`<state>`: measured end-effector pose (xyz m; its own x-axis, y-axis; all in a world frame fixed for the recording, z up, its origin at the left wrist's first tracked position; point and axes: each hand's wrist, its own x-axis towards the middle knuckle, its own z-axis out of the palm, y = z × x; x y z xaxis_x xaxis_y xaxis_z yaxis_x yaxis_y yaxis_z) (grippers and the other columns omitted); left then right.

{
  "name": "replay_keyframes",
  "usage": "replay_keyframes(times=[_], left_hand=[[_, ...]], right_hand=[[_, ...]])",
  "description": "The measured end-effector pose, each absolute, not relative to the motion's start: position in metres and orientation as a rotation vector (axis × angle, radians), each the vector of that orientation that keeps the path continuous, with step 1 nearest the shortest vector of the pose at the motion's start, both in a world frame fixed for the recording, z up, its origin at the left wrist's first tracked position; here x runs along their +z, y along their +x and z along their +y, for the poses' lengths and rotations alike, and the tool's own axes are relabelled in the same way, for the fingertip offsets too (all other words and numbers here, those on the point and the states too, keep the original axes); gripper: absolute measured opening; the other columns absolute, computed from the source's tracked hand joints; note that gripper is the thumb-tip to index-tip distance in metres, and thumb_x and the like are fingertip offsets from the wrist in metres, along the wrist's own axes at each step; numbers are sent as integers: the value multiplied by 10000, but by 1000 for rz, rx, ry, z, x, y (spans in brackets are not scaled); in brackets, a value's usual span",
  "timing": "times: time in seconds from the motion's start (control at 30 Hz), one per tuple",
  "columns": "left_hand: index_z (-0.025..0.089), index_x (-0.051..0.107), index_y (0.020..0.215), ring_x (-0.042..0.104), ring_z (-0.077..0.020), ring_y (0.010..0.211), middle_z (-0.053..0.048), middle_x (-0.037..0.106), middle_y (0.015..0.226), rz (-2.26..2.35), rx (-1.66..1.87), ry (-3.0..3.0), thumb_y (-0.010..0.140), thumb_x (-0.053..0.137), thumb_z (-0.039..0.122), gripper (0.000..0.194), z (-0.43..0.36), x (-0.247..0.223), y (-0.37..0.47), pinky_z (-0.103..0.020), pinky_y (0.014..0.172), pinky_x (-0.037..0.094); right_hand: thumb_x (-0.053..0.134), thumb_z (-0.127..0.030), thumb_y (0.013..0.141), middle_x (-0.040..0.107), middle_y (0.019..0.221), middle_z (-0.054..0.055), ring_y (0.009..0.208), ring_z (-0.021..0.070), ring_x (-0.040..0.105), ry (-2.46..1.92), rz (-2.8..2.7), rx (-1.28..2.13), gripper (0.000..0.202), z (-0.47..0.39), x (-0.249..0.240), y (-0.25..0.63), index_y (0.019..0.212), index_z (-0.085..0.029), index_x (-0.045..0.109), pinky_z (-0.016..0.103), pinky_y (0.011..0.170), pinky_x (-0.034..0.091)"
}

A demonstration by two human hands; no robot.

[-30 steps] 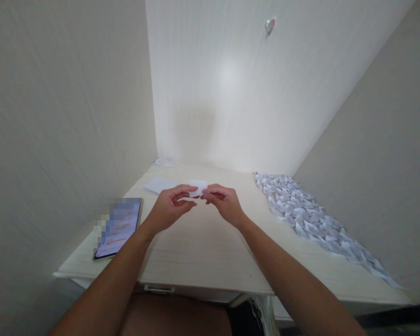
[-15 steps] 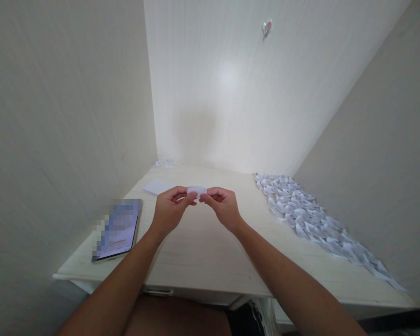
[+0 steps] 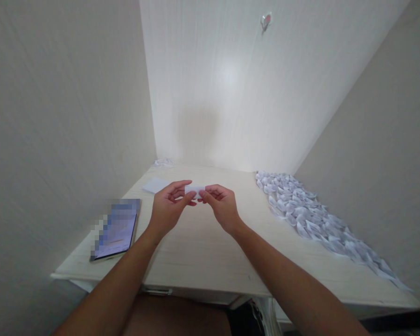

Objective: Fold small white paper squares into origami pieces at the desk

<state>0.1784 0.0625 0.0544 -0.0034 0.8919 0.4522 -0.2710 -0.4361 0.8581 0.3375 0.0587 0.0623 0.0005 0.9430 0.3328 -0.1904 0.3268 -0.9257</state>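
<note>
A small white piece of paper [image 3: 195, 190] is held up between my two hands, above the middle of the desk. My left hand [image 3: 170, 203] pinches its left end with the thumb in front, and the index finger is raised off it. On the other end, the thumb and fingers of my right hand [image 3: 221, 204] close on the paper. Both thumbs lie near each other along its lower edge. The fingers behind the paper are partly hidden.
A flat stack of white paper [image 3: 156, 185] lies beyond my left hand. A tablet or phone [image 3: 117, 231], partly blurred, rests at the left edge of the white desk [image 3: 203, 261]. Many folded white paper pieces [image 3: 308, 217] are heaped along the right wall. More white scraps [image 3: 164, 163] lie in the far left corner.
My left index finger has lifted and straightened away from the paper. The paper looks a little narrower in height and has shifted slightly left. My right hand is nearly where it was.
</note>
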Motion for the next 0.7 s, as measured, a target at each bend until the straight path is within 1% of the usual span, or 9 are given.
replay_keyframes(times=[0.1,0.2,0.27,0.43,0.6,0.7], left_hand=[[128,734,1015,757,-192,718,-40,768,787,717,1583,1347,721,869,302,367,62,55,178,-315,648,669],[131,748,981,760,-204,715,-56,782,809,721,1577,1345,702,881,308,357,61,57,177,-332,651,670],[130,757,962,755,-203,689,-50,777,774,733,1580,1342,684,890,307,357,60,59,177,-337,646,669],[123,773,948,735,-194,617,-24,744,674,795,1596,1328,644,909,306,380,58,64,177,-327,595,658],[118,776,925,729,-189,595,-29,747,658,789,1584,1306,611,927,302,394,57,64,178,-316,587,654],[112,766,935,741,-199,623,-42,762,688,779,1572,1260,570,947,296,447,56,65,179,-318,600,659]], right_hand=[[841,-376,729,722,702,13,647,135,653,-826,-1244,1055,231,57,64,338,792,-188,722,282,655,508],[831,-383,742,724,704,21,652,140,649,-849,-1256,1055,226,56,65,338,787,-184,734,285,651,502],[831,-386,740,725,700,25,656,145,650,-854,-1259,1057,225,56,65,339,785,-184,744,290,655,502],[822,-379,749,723,689,22,676,152,664,-845,-1274,1051,204,55,65,339,803,-190,766,297,678,509],[799,-402,772,736,718,33,673,152,656,-860,-1293,1009,211,55,65,339,795,-193,772,302,678,514],[802,-404,765,735,716,32,667,151,644,-868,-1289,1010,210,56,65,340,780,-197,775,305,681,514]])
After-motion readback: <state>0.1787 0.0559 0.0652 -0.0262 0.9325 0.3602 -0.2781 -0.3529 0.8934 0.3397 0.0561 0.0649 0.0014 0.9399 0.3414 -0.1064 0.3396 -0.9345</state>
